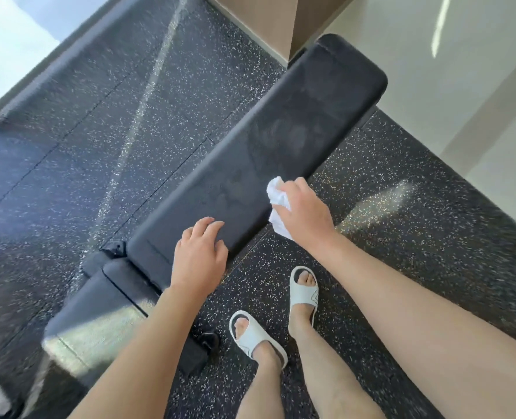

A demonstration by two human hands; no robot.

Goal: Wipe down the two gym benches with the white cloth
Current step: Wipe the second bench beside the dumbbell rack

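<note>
Below, speckled rubber floor [402, 237]; long black gym bench [266, 152] lying diagonally. Left hand [200, 255] rests flat on bench's near end, fingers relaxed. Right hand [303, 213] clutches crumpled white cloth [276, 198] at bench's right edge. White sandals [303, 293].

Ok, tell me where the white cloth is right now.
In the head view, the white cloth is bunched in the right hand at the near edge of the black bench pad, right of the left hand.
</note>
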